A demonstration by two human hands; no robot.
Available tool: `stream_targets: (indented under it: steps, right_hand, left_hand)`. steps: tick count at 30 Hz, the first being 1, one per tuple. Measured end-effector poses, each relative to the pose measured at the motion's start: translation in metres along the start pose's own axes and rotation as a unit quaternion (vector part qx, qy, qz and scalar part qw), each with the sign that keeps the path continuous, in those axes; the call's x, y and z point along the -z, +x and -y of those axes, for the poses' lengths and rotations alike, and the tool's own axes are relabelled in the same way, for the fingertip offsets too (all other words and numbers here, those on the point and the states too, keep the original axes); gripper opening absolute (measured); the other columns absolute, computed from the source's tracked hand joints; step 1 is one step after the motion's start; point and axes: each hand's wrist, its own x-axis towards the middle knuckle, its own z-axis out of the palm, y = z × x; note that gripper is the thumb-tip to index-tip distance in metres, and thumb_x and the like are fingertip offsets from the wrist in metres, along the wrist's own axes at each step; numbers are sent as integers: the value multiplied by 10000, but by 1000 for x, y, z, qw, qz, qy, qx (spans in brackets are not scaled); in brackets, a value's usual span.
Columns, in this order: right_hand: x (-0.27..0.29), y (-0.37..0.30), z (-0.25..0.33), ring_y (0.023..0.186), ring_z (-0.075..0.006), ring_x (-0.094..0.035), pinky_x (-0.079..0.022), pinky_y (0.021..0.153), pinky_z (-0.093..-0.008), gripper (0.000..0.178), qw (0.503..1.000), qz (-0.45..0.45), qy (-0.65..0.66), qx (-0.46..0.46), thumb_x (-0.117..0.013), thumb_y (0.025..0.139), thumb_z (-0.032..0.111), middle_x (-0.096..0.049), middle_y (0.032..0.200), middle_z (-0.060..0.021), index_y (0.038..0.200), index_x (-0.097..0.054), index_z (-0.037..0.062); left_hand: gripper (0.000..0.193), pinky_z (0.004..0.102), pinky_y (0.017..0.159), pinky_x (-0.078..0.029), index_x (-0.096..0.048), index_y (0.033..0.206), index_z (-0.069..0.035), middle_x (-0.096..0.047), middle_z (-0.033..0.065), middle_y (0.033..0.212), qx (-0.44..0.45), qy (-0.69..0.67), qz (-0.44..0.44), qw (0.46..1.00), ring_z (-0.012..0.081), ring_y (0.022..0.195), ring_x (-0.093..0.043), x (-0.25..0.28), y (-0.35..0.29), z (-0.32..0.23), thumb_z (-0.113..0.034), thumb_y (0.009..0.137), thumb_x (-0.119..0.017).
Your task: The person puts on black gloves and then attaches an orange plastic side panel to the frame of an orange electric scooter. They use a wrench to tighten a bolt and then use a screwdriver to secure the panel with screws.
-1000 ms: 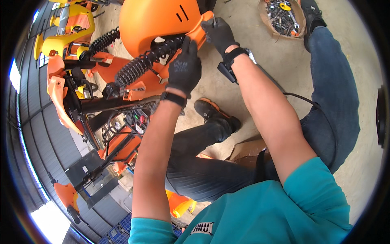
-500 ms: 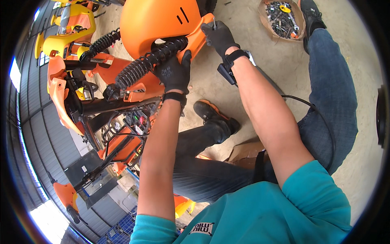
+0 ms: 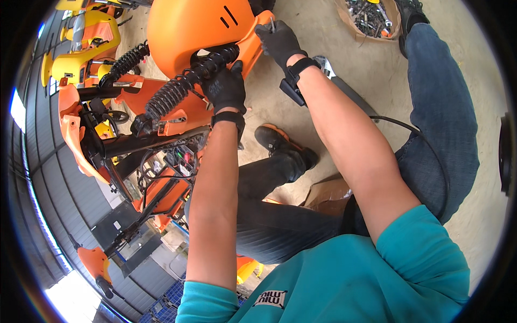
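A large orange fender [image 3: 196, 32] with two dark slots is at the top, its narrow orange arm [image 3: 253, 48] reaching toward my right hand. My gloved left hand [image 3: 225, 89] is closed around the lower part of that arm, thumb upward; its other fingers are partly hidden. Beside it runs a black coil-spring shock absorber [image 3: 183, 89]. My gloved right hand [image 3: 279, 43] is closed at the arm's far end, pinching a small silver bolt-like piece [image 3: 272, 25] whose tip sticks up between the fingers.
An orange scooter frame [image 3: 113, 145] with cables stands at the left, its handlebar [image 3: 97, 264] lower down. An open box [image 3: 370, 36] of mixed bolts and a wrench sits at upper right. A dark flat-sided tool [image 3: 350, 91] lies on the floor by my right forearm. Yellow scooters [image 3: 81, 62] stand farther left.
The view has shifted slightly, so the fender and both hands appear a little farther left. Both hands keep their places on the orange arm.
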Motion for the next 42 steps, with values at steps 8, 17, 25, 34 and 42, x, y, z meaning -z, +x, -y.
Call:
stream_targets:
  steps: [8, 17, 25, 34, 42]
  right_hand:
    - [-2, 0, -6, 595, -121, -586, -516, 537, -287, 281, 999, -20, -17, 32, -715, 866, 260, -610, 715, -53, 869, -550, 32]
    - [-3, 1, -12, 612, -180, -632, -519, 596, -331, 322, 999, -31, -14, 34, -727, 829, 306, -643, 718, -89, 888, -578, 27]
    - [-1, -20, -37, 788, -340, -658, -517, 716, -431, 355, 994, -44, 100, -2, -642, 880, 327, -663, 853, -192, 972, -499, 16]
    - [2, -59, -82, 957, -404, -621, -492, 823, -459, 220, 995, 38, -93, 5, -583, 887, 208, -666, 934, -205, 1044, -576, 53]
    - [9, -69, -62, 958, -419, -621, -484, 826, -478, 320, 989, 37, -144, 3, -531, 921, 301, -659, 977, -230, 1087, -536, 27]
  left_hand:
    - [523, 454, 990, -417, -568, 1265, -80, -562, 201, 1268, -6, -126, 65, 990, 383, 1174, -525, -15, 1, 11, -438, 889, -633]
    - [612, 453, 947, -453, -602, 1235, -75, -571, 199, 1273, 28, -69, 50, 996, 374, 1167, -547, -21, 3, 5, -564, 868, -586]
    - [612, 448, 991, -422, -605, 1239, -98, -564, 196, 1291, 27, -74, 27, 997, 364, 1215, -514, -20, 4, -3, -572, 852, -596]
    - [622, 457, 989, -422, -592, 1254, -88, -566, 198, 1293, 31, -63, 39, 997, 371, 1213, -519, -23, 2, 4, -575, 867, -576]
    - [658, 445, 969, -435, -550, 1286, -58, -562, 224, 1280, 49, -66, 67, 994, 380, 1198, -527, -22, 4, -1, -581, 885, -550]
